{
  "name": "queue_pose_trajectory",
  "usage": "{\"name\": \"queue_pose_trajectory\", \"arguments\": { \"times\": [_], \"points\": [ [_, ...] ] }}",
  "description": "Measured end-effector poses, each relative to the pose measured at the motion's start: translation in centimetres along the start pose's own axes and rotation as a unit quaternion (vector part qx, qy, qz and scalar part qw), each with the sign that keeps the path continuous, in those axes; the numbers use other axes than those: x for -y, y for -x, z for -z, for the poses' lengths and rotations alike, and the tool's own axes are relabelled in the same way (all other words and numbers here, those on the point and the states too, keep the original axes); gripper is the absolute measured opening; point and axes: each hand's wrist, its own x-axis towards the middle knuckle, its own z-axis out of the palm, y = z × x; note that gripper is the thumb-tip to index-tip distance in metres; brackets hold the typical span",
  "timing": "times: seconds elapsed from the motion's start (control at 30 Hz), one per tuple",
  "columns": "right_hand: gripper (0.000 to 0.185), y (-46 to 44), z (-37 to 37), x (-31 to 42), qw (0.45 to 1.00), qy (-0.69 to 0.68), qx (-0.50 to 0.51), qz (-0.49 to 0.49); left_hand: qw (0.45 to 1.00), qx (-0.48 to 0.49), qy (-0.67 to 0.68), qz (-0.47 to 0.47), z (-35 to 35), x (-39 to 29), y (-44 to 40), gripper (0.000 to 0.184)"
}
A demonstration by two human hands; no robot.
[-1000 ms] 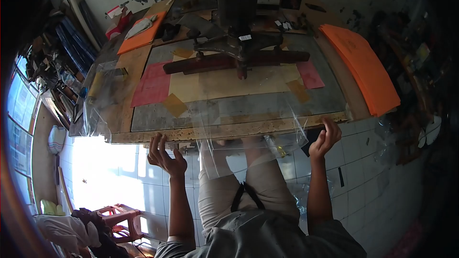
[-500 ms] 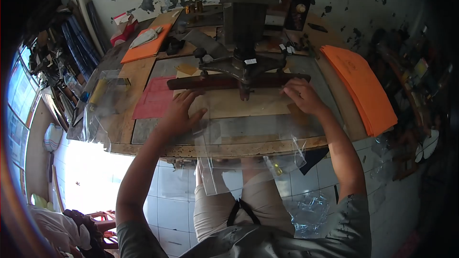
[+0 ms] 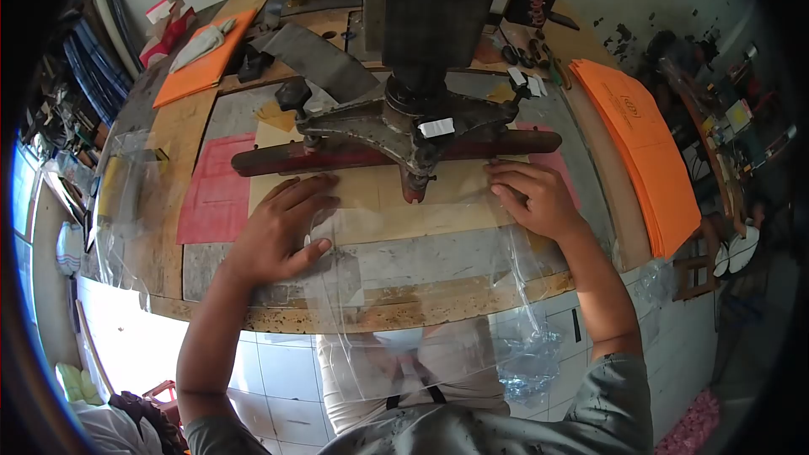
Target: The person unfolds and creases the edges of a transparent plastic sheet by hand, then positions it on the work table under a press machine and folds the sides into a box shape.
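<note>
Clear plastic film [image 3: 413, 303] lies across the front of the surface [image 3: 278, 320], its near end hanging over the edge. Above the surface stands a heavy dark press [image 3: 430, 25], whose long bar [image 3: 354, 156] spans a tan sheet [image 3: 388, 223]. The left hand [image 3: 282, 227] is palm down beside the film, fingers extended and thumb well apart, gripping nothing visible; the right hand [image 3: 539, 202] is partly curled near the other side, and whether it pinches the film cannot be told. Both hands' fingertips are right by the bar, so a drop of the press could trap them; the overhanging film, probably slick, could slip or crease if tugged unevenly. At the left, clear plastic packaging [image 3: 109, 244] seems to hold or cover a yellowish roll [image 3: 124, 190]; farther back sits a red box [image 3: 162, 49], its contents unclear.
</note>
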Motion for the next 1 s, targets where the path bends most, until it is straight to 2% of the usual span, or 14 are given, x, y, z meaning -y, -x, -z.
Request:
{"name": "queue_pose_trajectory", "arguments": {
  "times": [0.3, 0.5, 0.6, 0.7, 0.8, 1.0],
  "points": [
    [0.012, -0.1, -0.2, -0.6, 1.000, -0.011, 0.003, 0.014, 1.000, 0.013, -0.012, 0.012, 0.0, 0.3, 0.0, 0.059],
    [0.008, -0.2, 0.6, -0.4, 0.999, 0.001, -0.040, 0.027, 1.000, 0.000, 0.019, 0.013, 0.0, 0.3, 0.1, 0.056],
    [0.012, 0.2, 1.4, -1.1, 0.996, 0.022, -0.070, 0.047, 0.999, -0.018, 0.042, 0.011, -0.2, 0.5, 0.4, 0.053],
    [0.019, 0.2, 1.7, 0.2, 0.997, 0.006, -0.037, -0.063, 0.998, -0.031, 0.044, 0.011, 0.0, 0.6, 0.5, 0.050],
    [0.023, 0.2, 1.8, 0.3, 0.994, 0.034, 0.034, -0.103, 0.999, -0.029, 0.032, 0.024, 0.0, 0.4, 0.6, 0.054],
    [0.022, 0.6, 1.4, -0.4, 0.996, 0.039, 0.024, -0.078, 0.999, -0.027, 0.027, 0.027, 0.1, 0.3, 0.8, 0.051]
  ]
}}
